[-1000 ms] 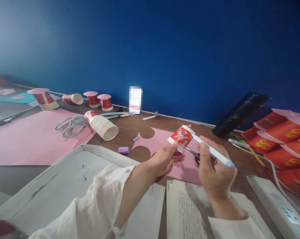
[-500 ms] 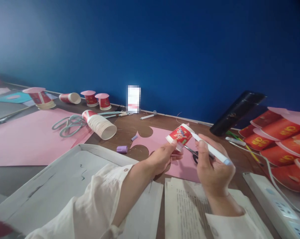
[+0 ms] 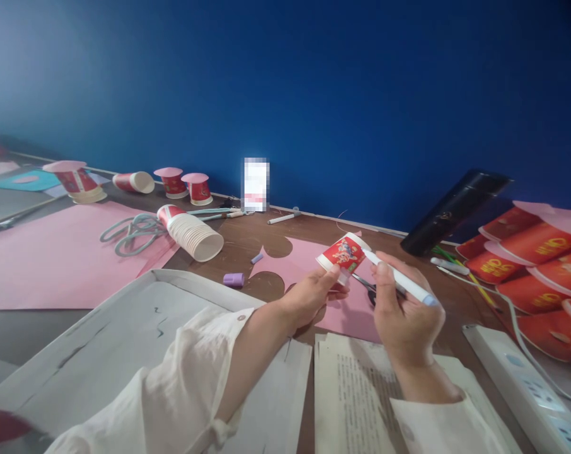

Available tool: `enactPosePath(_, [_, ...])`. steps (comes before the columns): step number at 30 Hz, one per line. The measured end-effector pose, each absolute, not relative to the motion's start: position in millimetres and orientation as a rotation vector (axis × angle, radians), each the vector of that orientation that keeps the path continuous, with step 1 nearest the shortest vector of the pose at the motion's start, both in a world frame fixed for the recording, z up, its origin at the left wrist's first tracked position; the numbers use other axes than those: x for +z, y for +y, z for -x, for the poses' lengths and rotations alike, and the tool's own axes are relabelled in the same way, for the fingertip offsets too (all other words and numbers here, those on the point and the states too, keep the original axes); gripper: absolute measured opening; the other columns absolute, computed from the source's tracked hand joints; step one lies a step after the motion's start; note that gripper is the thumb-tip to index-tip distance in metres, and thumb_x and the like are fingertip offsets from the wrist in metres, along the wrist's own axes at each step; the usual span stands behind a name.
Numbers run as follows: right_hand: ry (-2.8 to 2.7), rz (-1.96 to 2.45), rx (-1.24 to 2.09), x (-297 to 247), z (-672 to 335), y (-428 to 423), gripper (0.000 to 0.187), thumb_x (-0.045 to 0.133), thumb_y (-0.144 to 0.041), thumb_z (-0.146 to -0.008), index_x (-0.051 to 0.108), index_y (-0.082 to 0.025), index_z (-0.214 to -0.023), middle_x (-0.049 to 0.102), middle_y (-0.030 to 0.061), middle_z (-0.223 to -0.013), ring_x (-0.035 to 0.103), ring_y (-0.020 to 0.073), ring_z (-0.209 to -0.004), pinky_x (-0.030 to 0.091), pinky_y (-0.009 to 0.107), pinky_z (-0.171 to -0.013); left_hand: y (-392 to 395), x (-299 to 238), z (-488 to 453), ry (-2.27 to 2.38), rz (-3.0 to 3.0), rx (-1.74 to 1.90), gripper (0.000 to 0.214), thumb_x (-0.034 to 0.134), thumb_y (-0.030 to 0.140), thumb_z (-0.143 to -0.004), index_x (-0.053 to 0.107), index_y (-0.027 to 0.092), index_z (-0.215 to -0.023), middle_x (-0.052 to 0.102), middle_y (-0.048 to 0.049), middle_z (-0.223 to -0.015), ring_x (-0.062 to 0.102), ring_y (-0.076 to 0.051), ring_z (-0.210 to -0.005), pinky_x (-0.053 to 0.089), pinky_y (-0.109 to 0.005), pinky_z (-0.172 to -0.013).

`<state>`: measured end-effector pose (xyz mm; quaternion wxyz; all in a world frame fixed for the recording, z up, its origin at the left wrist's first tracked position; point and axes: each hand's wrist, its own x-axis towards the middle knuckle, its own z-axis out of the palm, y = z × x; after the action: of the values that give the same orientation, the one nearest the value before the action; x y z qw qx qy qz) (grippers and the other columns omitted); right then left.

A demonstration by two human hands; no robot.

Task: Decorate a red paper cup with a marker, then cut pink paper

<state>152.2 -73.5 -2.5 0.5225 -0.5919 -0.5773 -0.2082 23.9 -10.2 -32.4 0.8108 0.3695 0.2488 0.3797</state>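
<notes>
Left hand (image 3: 311, 293) is clamped on a small red paper cup with white rim (image 3: 342, 252), above a cut pink paper sheet (image 3: 304, 257). Right hand (image 3: 405, 323) grips a slim white marker (image 3: 411, 287), its tip at the cup's three o'clock; contact I cannot tell. Since half a second, this pose is almost unchanged, so the marker work seems to remain at one spot.

I have the left forearm (image 3: 259, 347) reaching forward and to the right, the left hand (image 3: 311, 295) gripping lightly, thumb above the fingers. I hold the right hand (image 3: 406, 312) near it, not touching, thumb and fingers pinched as for writing, the right forearm (image 3: 427, 378) slanting leftward.
</notes>
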Motion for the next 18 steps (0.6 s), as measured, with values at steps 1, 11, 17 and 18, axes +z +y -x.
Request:
enactPosePath(1, [-1.382, 1.418, -0.500, -2.2, -152.0, -73.5, 0.020, 0.059, -0.024, -0.093, 0.072, -0.019, -0.108, 0.077, 0.0083, -0.091, 0.073, 0.0229, -0.083, 0.058, 0.042, -0.080, -10.4, -32.0, -23.7, 0.535, -0.790, 0.810, 0.046, 0.072, 0.057, -0.078, 0.069, 0.013, -0.092, 0.062, -0.0068, -0.079, 0.059, -0.018, -0.079, 0.047, -0.041, -0.094])
enactPosePath(11, [-1.380, 1.428, -0.498, -3.6, -151.5, -73.3, 0.021, 0.060, -0.026, -0.093, 0.073, -0.018, -0.107, 0.077, 0.0090, -0.092, 0.073, 0.0222, -0.081, 0.058, 0.040, -0.079, -7.8, -34.7, -23.7, 0.515, -0.829, 0.803, 0.050, 0.071, 0.059, -0.078, 0.067, 0.013, -0.096, 0.062, -0.0060, -0.080, 0.058, -0.018, -0.080, 0.046, -0.043, -0.098])
enactPosePath(17, [-1.385, 1.432, -0.497, -2.7, -150.6, -73.3, 0.021, 0.060, -0.026, -0.093, 0.074, -0.017, -0.107, 0.077, 0.0094, -0.092, 0.073, 0.0231, -0.083, 0.057, 0.040, -0.081, -7.9, -33.0, -22.3, 0.511, -0.845, 0.796, 0.048, 0.068, 0.057, -0.082, 0.066, 0.013, -0.098, 0.061, -0.0057, -0.082, 0.058, -0.017, -0.081, 0.045, -0.044, -0.099])
enactPosePath(18, [-1.387, 1.432, -0.497, -2.6, -150.6, -73.3, 0.021, 0.060, -0.026, -0.093, 0.074, -0.017, -0.107, 0.077, 0.0095, -0.092, 0.073, 0.0232, -0.084, 0.057, 0.040, -0.081, -7.9, -32.6, -22.1, 0.507, -0.846, 0.798, 0.047, 0.068, 0.057, -0.082, 0.066, 0.013, -0.098, 0.061, -0.0055, -0.082, 0.058, -0.017, -0.081, 0.045, -0.044, -0.099])
